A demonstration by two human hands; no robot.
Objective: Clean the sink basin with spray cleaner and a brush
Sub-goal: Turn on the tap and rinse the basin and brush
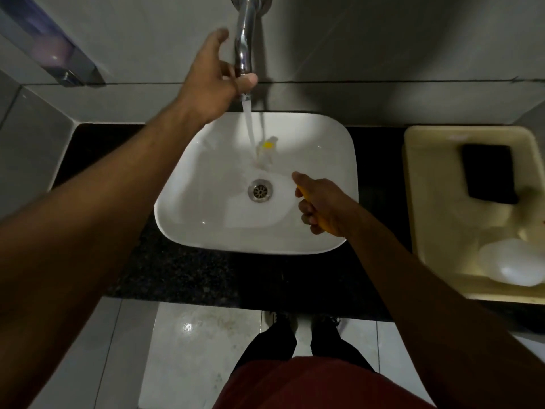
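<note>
A white square sink basin [188, 219] sits on a black counter, with a metal drain [260, 190] in its middle. Water runs from the chrome faucet [246, 33] into the back of the basin. My left hand [212, 84] is wrapped around the lower end of the faucet spout. My right hand [321, 205] hovers over the basin's right side, shut on the yellow handle of a brush [303, 192]. The brush's blurred yellow and white head [267, 145] is in the water stream. No spray cleaner is in view.
A cream plastic tray [413, 184] stands on the counter at the right, holding a black flat object [488, 172] and a white rounded object [513, 265]. A wall-mounted dispenser [53, 45] hangs at the upper left. The black granite counter [182, 273] ends just in front of my feet.
</note>
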